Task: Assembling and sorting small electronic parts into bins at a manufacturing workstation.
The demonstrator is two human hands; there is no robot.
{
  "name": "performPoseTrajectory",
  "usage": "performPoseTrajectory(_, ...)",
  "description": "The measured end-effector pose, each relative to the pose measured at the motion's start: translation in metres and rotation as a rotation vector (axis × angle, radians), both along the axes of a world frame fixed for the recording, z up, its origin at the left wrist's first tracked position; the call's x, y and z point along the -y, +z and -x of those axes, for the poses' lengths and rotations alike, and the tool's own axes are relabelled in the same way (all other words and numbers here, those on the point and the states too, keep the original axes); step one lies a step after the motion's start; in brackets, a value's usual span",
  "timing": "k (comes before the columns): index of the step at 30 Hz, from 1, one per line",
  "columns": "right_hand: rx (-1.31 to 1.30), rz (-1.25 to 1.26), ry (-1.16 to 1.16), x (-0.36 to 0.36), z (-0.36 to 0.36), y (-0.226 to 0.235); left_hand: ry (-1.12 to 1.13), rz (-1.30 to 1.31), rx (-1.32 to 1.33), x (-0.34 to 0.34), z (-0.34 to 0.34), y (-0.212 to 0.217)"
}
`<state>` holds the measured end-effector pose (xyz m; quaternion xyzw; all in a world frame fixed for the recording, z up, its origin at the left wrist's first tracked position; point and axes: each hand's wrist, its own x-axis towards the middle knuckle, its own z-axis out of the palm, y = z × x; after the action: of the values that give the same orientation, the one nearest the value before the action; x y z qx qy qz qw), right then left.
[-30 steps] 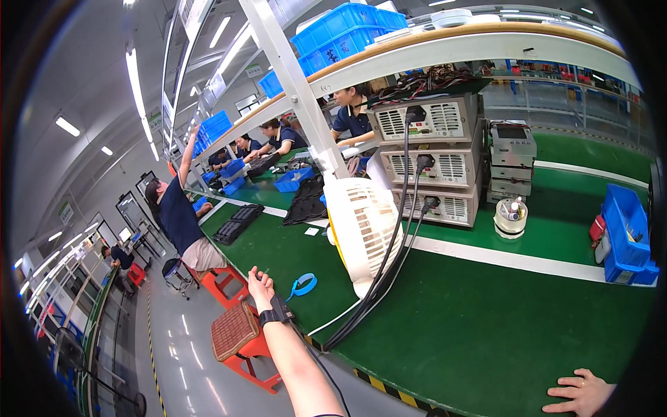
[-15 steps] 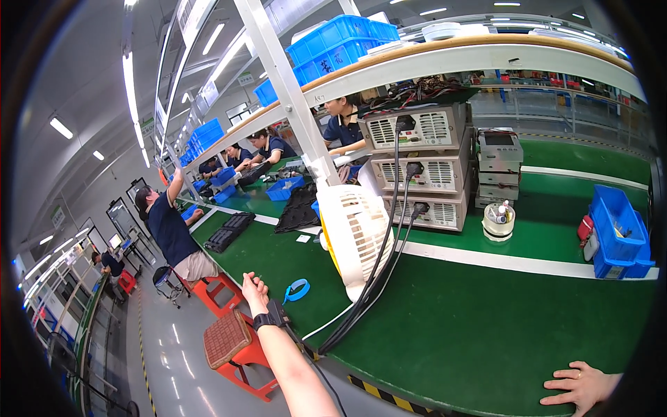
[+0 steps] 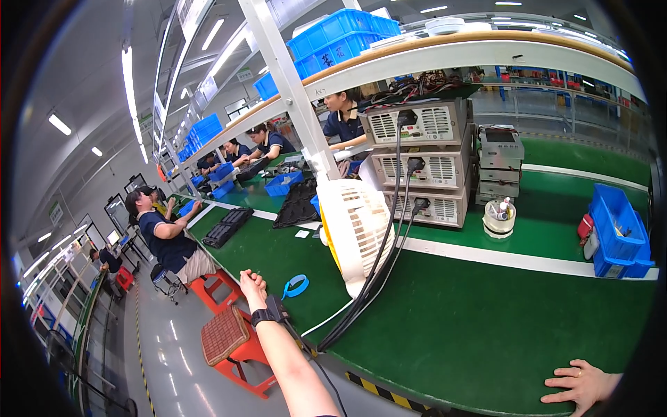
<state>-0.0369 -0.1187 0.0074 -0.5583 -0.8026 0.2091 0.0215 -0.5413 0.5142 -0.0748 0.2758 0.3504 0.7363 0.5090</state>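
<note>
My left hand (image 3: 253, 285) is raised beside the table's left edge, its fingers curled closed; whether anything is inside them is hidden. On that wrist is a black band (image 3: 263, 317). Just right of this hand, a blue wrist strap (image 3: 296, 285) lies looped on the green tabletop (image 3: 486, 326). A black adapter-like block (image 3: 276, 308) sits at the table edge by my wrist. Far to the right, my right hand (image 3: 582, 384) rests flat on the table near its front edge, fingers spread and holding nothing, with a ring on one finger.
A white fan (image 3: 356, 233) stands mid-table behind black cables (image 3: 368, 299). Beyond are stacked power-supply units (image 3: 420, 167), a white cup of pens (image 3: 499, 217) and blue bins (image 3: 618, 233). Left are red stools (image 3: 240, 351) and a seated person (image 3: 170, 233); others work farther along.
The seated person on the left has lowered a raised arm and now leans back, hands toward the table. Both my hands stay almost in place.
</note>
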Motion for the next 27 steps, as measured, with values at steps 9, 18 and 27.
performPoseTrajectory(9, 0.015, 0.005, 0.001, -0.004, 0.000, -0.002, -0.066, -0.006, 0.128, -0.002, 0.003, 0.000)
performPoseTrajectory(18, -0.006, -0.045, 0.015, -0.001, -0.003, 0.000, -0.153, 0.037, 0.181, 0.015, -0.005, 0.005)
performPoseTrajectory(27, -0.062, -0.074, 0.070, 0.002, -0.001, 0.007, -0.780, -0.337, 0.673, 0.007, 0.065, -0.046)
